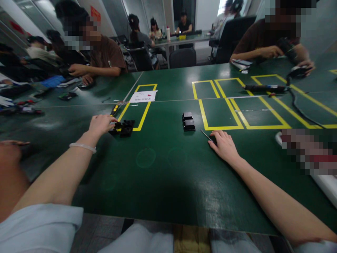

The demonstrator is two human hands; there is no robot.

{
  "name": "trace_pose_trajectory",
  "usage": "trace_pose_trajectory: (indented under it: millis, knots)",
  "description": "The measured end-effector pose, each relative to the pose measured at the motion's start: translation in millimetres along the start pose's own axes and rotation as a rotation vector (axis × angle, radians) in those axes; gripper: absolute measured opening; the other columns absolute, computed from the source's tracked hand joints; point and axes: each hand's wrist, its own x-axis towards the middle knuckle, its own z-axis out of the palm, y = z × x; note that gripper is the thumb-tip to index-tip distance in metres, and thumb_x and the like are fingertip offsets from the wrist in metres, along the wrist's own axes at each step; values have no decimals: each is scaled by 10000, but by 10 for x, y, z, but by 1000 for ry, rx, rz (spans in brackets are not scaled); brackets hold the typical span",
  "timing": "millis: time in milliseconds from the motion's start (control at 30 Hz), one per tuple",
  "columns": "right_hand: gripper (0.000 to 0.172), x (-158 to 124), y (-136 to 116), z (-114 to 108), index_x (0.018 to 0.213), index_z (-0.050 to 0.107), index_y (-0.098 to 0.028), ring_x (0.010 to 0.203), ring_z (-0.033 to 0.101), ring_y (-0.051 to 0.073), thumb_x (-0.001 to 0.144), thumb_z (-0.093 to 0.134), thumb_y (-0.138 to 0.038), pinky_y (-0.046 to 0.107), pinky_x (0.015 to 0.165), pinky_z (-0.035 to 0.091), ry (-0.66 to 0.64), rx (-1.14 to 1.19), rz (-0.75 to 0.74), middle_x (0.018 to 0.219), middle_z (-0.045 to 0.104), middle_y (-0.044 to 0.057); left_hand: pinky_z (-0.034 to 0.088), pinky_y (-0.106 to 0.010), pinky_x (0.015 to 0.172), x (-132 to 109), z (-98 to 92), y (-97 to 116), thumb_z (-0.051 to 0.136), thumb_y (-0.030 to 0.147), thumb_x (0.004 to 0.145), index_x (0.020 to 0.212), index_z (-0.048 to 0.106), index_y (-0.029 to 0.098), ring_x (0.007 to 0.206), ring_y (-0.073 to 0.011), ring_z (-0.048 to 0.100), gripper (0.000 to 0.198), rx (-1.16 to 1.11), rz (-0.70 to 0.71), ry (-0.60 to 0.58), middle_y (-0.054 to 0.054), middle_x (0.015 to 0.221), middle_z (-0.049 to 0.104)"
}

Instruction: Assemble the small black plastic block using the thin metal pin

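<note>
Rt hand [223,144] palm-down, open over thin tool [204,134]; lt hand [101,123] half-curled, fingertips on black parts [124,128], grip unclear.

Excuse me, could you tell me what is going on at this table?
The person's left hand reaches to a cluster of black parts at the corner of a yellow taped box on the green table; whether the fingers grip them is unclear. The right hand lies flat over a thin tool. A small black block sits between the hands, touched by neither. Other people work across the table.
</note>
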Motion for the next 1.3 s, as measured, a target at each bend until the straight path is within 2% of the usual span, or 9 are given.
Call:
trace_pose_trajectory:
  millis: [167, 567, 700, 800, 867, 933, 1067, 1200, 1300]
  knots:
    - [251, -2, 0, -4, 1029, 577, -203, 1042, 547, 289, 930, 431, -381, 436, 858, 428, 14, 16, 0, 1149, 619, 127, 362, -442, 941, 7, 5, -3, 640, 296, 854, 1149, 699, 248, 994, -261, 536, 305, 1, -1, -2, -69, 1185, 630]
    - [220, 0, -16, -21, 1004, 565, -216, 1024, 556, 292, 924, 428, -368, 447, 846, 435, 9, 23, 1, 1129, 623, 127, 350, -401, 964, -38, 23, 9, 579, 313, 889, 1142, 688, 250, 991, -223, 505, 282, -7, 14, 46, -31, 1169, 633]
    - [223, 2, -28, -32, 1006, 555, -208, 1028, 554, 289, 927, 429, -374, 434, 855, 429, 0, 9, 10, 1128, 622, 120, 378, -412, 931, -58, -44, 23, 580, 242, 862, 1149, 686, 240, 992, -237, 522, 306, -6, 5, 56, -57, 1180, 632]
    - [213, 5, -23, -28, 998, 542, -207, 1008, 556, 287, 917, 440, -376, 427, 843, 427, 1, 5, 9, 1103, 624, 121, 392, -437, 912, -64, -171, 134, 513, 209, 893, 1202, 654, 217, 1024, -263, 540, 340, -21, -12, 98, -92, 1208, 613]
    - [200, 6, -15, -19, 987, 531, -210, 984, 557, 286, 902, 455, -373, 423, 828, 425, 3, 3, 9, 1068, 627, 119, 391, -428, 924, -71, -300, 334, 481, 247, 926, 1269, 602, 230, 1078, -265, 533, 364, -42, -2, 140, -86, 1240, 596]
    - [186, 5, -7, -12, 976, 520, -214, 971, 558, 286, 882, 471, -367, 419, 817, 423, 5, 0, 12, 1050, 629, 117, 387, -426, 945, -89, -449, 660, 475, 320, 945, 1275, 588, 236, 1135, -281, 521, 358, -127, 63, 219, -81, 1269, 581]
    - [169, -4, 3, -14, 957, 500, -216, 984, 557, 286, 863, 484, -356, 421, 823, 421, 10, -4, 9, 1098, 627, 124, 370, -427, 993, -160, -701, 1570, 458, 380, 967, 1282, 574, 247, 1149, -279, 535, 362, -411, 295, 338, -71, 1246, 596]
    - [125, -14, 13, -22, 915, 494, -221, 1020, 554, 286, 869, 474, -335, 426, 841, 425, -2, -5, 1, 1153, 621, 123, 397, -404, 977, -185, -777, 2439, 520, 312, 950, 1309, 546, 260, 1187, -249, 534, 364, -567, 548, 381, -70, 1299, 577]
    - [110, -17, 22, -23, 891, 495, -224, 1042, 553, 287, 877, 465, -329, 428, 848, 429, -4, -3, -9, 1178, 618, 118, 374, -423, 1025, -149, -754, 2898, 560, 269, 928, 1350, 513, 233, 1239, -254, 502, 426, -581, 593, 376, -85, 1385, 529]
